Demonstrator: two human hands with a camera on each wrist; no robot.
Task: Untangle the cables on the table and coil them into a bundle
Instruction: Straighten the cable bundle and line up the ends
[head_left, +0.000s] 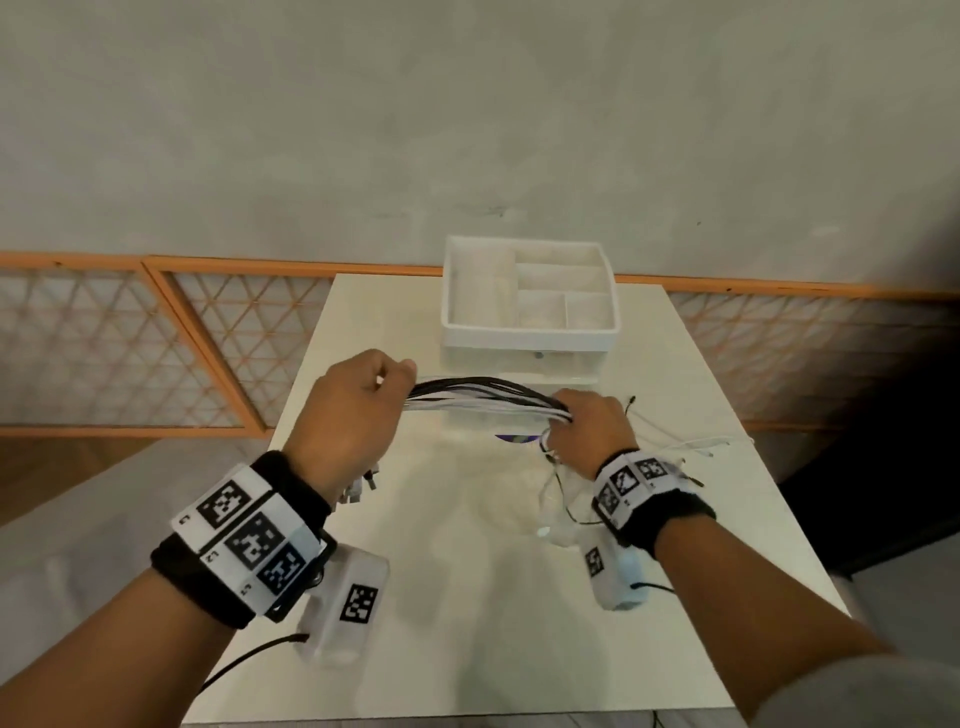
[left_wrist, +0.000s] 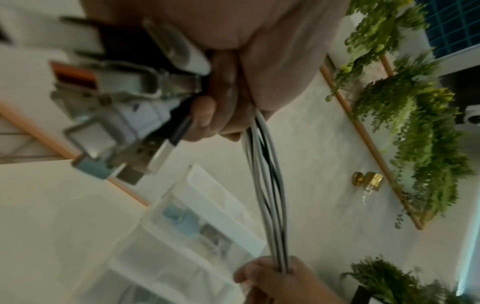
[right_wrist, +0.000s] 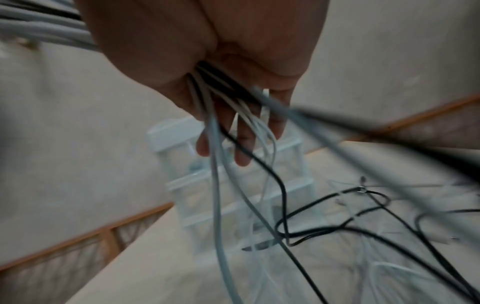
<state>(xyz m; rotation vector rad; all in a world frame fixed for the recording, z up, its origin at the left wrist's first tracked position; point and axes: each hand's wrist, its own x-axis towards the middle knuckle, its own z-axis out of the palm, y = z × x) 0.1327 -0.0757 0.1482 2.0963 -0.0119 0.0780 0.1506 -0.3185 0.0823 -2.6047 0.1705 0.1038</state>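
A bunch of black and white cables (head_left: 483, 401) runs level above the white table (head_left: 467, 597), stretched between both hands. My left hand (head_left: 358, 400) grips one end of the bunch in a fist; several USB plugs (left_wrist: 124, 123) stick out beside its fingers (left_wrist: 205, 115). My right hand (head_left: 587, 431) grips the cables (right_wrist: 215, 144) further along, and they spill loose below the palm (right_wrist: 207, 51). In the left wrist view the cables (left_wrist: 267, 185) lead down to the right hand (left_wrist: 280, 279). Loose tails (head_left: 696, 447) lie tangled on the table to the right.
A white organiser box with compartments (head_left: 530, 296) stands at the table's far edge, just behind the cables. An orange lattice railing (head_left: 156, 338) runs behind the table on both sides. Green plants (left_wrist: 415, 123) hang on the wall in the left wrist view.
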